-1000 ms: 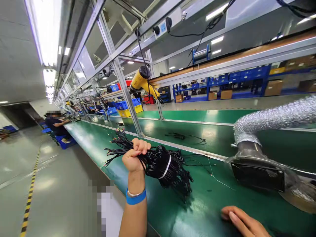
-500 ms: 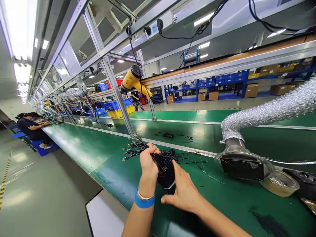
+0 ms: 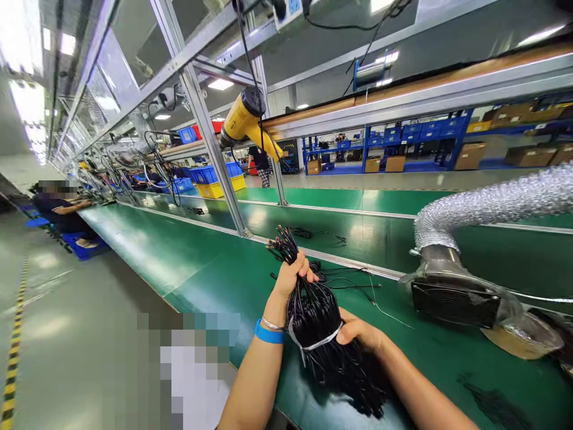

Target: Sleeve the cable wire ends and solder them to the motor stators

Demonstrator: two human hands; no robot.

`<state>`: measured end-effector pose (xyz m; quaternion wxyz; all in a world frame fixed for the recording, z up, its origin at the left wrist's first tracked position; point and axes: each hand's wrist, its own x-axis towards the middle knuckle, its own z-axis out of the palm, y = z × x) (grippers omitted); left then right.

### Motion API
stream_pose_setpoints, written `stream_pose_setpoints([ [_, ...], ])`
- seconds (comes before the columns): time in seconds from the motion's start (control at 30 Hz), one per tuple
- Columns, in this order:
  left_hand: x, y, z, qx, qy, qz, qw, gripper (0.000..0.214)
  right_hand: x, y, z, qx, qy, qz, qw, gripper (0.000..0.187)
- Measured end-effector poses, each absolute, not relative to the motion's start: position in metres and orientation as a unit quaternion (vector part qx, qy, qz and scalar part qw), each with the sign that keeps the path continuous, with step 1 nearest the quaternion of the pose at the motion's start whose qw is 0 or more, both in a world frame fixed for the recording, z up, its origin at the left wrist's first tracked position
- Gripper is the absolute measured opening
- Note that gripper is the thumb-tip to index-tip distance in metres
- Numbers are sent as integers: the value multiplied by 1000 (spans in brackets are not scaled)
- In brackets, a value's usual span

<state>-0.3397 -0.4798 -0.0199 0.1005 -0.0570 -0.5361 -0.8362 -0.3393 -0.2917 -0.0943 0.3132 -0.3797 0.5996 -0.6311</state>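
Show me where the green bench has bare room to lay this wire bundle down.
Widest bare patch: green bench left of the left hand, out to the front edge. Smaller one between right hand and extractor hood. Crowded: loose wires behind the wire bundle.

Both hands grip a black wire bundle (image 3: 316,316) above the green bench (image 3: 201,269): left hand (image 3: 293,275) near its upper end, right hand (image 3: 360,331) at its white band (image 3: 320,344). A yellow heat gun (image 3: 246,122) hangs above the bundle.

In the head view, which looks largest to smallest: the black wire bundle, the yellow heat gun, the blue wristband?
1. wire bundle
2. heat gun, farther away, so its true size is unsure
3. wristband
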Motion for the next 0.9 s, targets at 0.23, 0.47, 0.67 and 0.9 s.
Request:
stream_pose_setpoints([
  [0.23, -349, -488, -51, 42, -510, -844, 159, 50, -326, -296, -67, -387, 721, -571, 64, 64],
  [0.47, -349, -490, -57, 101, -492, -842, 195, 42, -275, -329, -67, -441, 760, -425, -218, 7],
  [0.67, -351, -493, -56, 115, -488, -844, 190, 39, -277, -332, -69, -463, 737, -432, -239, 17],
  [0.9, -354, -496, -62, 133, -494, -843, 167, 41, -267, -322, -61, -485, 695, -495, -191, 16],
])
